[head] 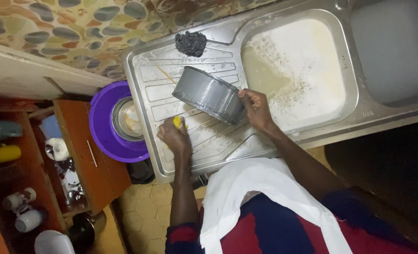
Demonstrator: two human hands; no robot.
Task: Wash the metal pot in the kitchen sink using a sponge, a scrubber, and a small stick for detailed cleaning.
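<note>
At the centre of the frame, on the steel sink drainboard (204, 141), a grey metal pot (209, 94) lies tilted on its side, its rim gripped by the right hand (256, 109), while lower left the left hand (174, 136) is closed around a yellow sponge (177, 122).

A dark scrubbing pad (191, 43) lies at the far edge of the steel drainboard (218, 141), beside the sink basin (307, 66) full of foamy water. A purple basin (106, 122) with a metal bowl (128, 118) inside stands left of the drainboard. Mugs (27, 218) sit on the wooden shelf (77, 155) nearby.
</note>
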